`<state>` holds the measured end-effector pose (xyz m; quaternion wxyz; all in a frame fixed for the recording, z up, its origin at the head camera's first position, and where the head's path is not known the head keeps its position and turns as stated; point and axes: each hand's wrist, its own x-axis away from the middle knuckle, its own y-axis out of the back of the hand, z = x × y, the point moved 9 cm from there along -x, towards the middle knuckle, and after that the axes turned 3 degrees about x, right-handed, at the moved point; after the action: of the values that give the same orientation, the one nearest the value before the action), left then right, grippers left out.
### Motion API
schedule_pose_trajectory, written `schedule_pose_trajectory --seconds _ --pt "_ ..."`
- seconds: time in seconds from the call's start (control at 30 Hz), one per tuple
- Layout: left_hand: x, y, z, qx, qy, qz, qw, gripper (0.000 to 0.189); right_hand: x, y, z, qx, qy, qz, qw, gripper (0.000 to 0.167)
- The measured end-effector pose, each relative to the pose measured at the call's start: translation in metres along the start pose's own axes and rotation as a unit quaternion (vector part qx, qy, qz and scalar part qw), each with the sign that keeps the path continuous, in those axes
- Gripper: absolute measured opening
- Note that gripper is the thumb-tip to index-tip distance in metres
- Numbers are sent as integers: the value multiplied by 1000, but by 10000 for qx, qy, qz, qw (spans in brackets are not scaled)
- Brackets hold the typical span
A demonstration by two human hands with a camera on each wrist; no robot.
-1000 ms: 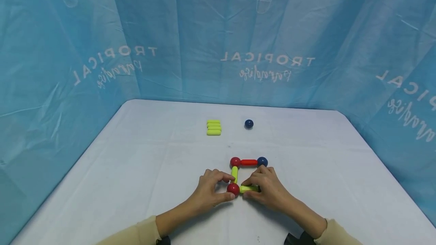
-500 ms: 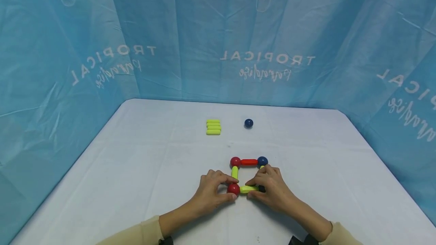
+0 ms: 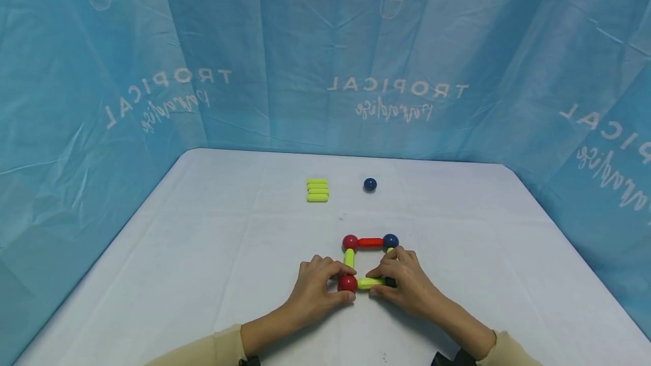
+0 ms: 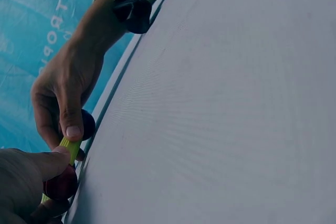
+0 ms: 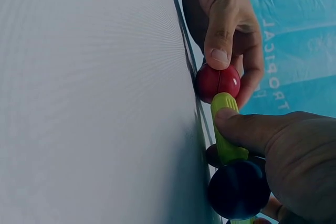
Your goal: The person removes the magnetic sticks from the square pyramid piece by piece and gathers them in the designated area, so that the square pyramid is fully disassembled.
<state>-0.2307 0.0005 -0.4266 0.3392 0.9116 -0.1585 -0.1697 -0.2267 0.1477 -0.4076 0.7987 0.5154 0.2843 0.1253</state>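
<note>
1. We saw a creased blue curtain (image 3: pixel 305 38) behind the work and along both sides, printed with white potted plants and mirrored "TROPICAL Paradise" lettering.
2. We saw a broad table covered in white cloth (image 3: pixel 203 253), with faint fold lines across it.
3. Two arms in beige sleeves (image 3: pixel 198 349) reached in from the near side; we noticed a black band (image 4: pixel 132 13) at the right wrist.
4. We saw the left hand (image 3: pixel 319 285) in a narrow pinch, thumb and fingers holding a glossy red ball (image 3: pixel 348 283) at the near left corner of a four-sided frame (image 3: pixel 362 243).
5. We saw the right hand (image 3: pixel 404 277) also narrowed, pinching the ribbed yellow-green stick (image 3: pixel 369 283) along the near side; its left end touched the held ball, and its right end met a glossy dark blue ball (image 5: pixel 239 189).
6. On the frame's left side we saw a second yellow-green stick (image 3: pixel 349 256) running to a far red ball (image 3: pixel 350 242). A red stick (image 3: pixel 370 242) joined that to a far blue ball (image 3: pixel 390 241). The right side lay mostly hidden by the right hand.
7. Farther back we saw four spare yellow-green sticks (image 3: pixel 317 190) in a tight row.
8. Right of them, well apart, we saw a loose dark blue ball (image 3: pixel 370 184).
</note>
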Motion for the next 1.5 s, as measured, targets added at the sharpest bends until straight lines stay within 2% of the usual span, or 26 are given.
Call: schedule_pose_trajectory --seconds 0.3,0.47,0.83,1.07,1.13,1.27,1.37,1.5 --pt "2 0 -1 29 -119 -98 9999 34 1 -1 -3 -99 -42 2 9999 26" --pt "2 0 1 82 -66 -45 9999 33 0 -1 -3 -152 -26 32 9999 26" --pt "4 3 5 542 -3 73 9985 33 -1 -2 -4 -311 -92 173 9993 23" --pt "5 14 15 646 -36 -152 9978 34 2 -1 -17 -432 -588 323 9968 22" --pt "5 18 17 624 -2 -185 9979 37 2 -1 -17 -457 -520 352 9970 22" --pt "5 28 26 492 288 -320 9979 41 4 -2 -15 -420 -296 417 9978 22" --pt "3 36 35 436 479 -398 9971 38 7 -2 -17 -397 -281 501 9976 21" --pt "-2 45 45 296 493 -380 9976 36 11 -2 -20 -423 -253 623 9968 21"
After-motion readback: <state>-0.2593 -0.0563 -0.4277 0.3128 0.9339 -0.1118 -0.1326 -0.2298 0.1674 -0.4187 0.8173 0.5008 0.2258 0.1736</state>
